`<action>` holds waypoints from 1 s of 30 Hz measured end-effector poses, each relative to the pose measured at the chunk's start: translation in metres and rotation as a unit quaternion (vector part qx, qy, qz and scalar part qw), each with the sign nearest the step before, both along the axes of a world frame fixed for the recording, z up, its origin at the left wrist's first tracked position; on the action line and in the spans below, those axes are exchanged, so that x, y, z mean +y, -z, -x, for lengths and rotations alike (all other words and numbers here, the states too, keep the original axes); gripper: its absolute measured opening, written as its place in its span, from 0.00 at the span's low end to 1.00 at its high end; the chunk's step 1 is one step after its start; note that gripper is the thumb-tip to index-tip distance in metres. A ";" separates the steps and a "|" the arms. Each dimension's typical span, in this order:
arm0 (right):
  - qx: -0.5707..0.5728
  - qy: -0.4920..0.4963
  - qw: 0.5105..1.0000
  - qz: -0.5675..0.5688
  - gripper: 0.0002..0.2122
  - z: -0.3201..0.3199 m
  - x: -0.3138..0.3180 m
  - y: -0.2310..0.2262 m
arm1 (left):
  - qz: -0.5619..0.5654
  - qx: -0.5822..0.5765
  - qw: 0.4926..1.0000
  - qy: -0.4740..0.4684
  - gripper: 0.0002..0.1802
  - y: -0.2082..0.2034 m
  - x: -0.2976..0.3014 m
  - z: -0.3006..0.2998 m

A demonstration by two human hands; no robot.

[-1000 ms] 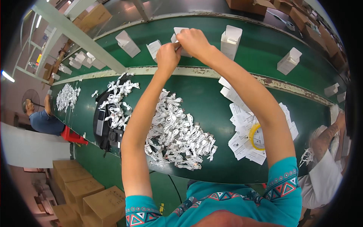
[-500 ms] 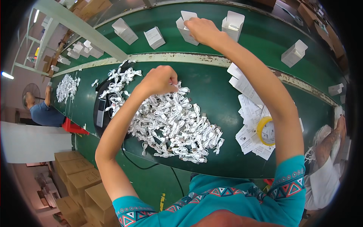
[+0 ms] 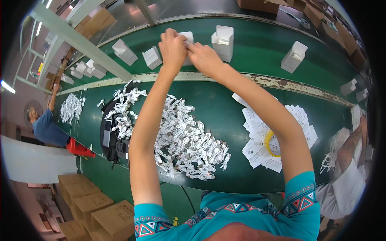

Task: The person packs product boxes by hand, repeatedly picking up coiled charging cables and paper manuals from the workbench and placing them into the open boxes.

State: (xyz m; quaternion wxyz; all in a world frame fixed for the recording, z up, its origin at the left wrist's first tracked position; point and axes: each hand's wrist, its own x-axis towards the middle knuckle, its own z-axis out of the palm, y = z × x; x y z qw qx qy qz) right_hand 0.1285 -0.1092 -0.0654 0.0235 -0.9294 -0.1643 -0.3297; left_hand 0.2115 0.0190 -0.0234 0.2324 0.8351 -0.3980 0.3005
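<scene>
Both hands meet at the top of an upright white box [image 3: 186, 37] on the far green belt; they cover most of it. My left hand [image 3: 173, 49] has its fingers bent and closed over the box's opening, and what they hold is hidden. From the right, my right hand [image 3: 204, 58] pinches the box near its top edge. Below my forearms lies a large heap of bundled white cables [image 3: 189, 140] on the green table [image 3: 217, 96]. Immediately right of my hands stands another open white box [image 3: 223, 43].
More white boxes [image 3: 125, 52] stand along the belt. Printed sheets [image 3: 257, 154] with a yellow tape roll [image 3: 273, 143] lie at right. A black bag [image 3: 105, 138] sits left of the cables. A post [image 3: 88, 40] rises at left. Co-workers sit on both sides.
My left hand has moved from the cable heap up to the box beside my right hand. The boxes on the belt have shifted left, with my right hand following.
</scene>
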 end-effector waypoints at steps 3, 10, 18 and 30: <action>0.039 0.002 0.999 0.002 0.22 0.010 -0.022 -0.008 | -0.005 -0.049 0.998 -0.035 0.06 0.022 -0.011 -0.021; 0.355 -0.208 0.806 -0.427 0.12 0.192 -0.061 -0.153 | -0.082 0.039 0.996 0.021 0.19 0.034 0.045 -0.081; 0.436 -0.441 0.679 -0.393 0.17 0.373 -0.044 -0.183 | 0.047 -0.082 0.990 -0.104 0.11 0.027 0.065 -0.031; 0.360 0.228 0.826 -0.369 0.11 0.367 -0.178 0.005 | -0.073 0.057 0.995 0.033 0.25 0.032 -0.033 0.034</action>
